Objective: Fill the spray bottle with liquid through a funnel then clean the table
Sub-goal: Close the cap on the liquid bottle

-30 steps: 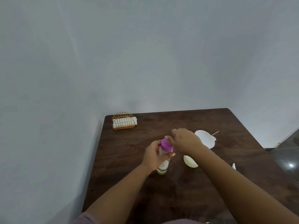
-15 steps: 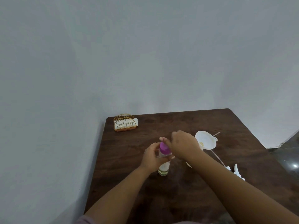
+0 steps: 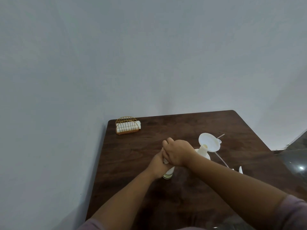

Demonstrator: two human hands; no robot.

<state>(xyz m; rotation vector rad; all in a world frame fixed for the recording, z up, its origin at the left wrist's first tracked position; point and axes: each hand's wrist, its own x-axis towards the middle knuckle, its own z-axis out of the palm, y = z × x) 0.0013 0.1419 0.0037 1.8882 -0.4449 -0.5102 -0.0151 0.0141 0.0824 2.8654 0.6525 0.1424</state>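
— So, what changed just now?
— Your right hand (image 3: 178, 153) has closed down over the top of the small bottle (image 3: 168, 174) at frame centre; the purple cap seen a moment ago is now hidden under your fingers. Your left hand (image 3: 157, 165) grips the body.
— Meaning?
— Likely you're twisting the cap off, so pouring hasn't begun. The funnel (image 3: 208, 144) sits in the white spray bottle (image 3: 206, 156) just right of your hands, on the surface (image 3: 141, 146).

I can read no text, label, brand or number anywhere from here. The small clear bottle (image 3: 168, 174) in my hands shows no legible print.
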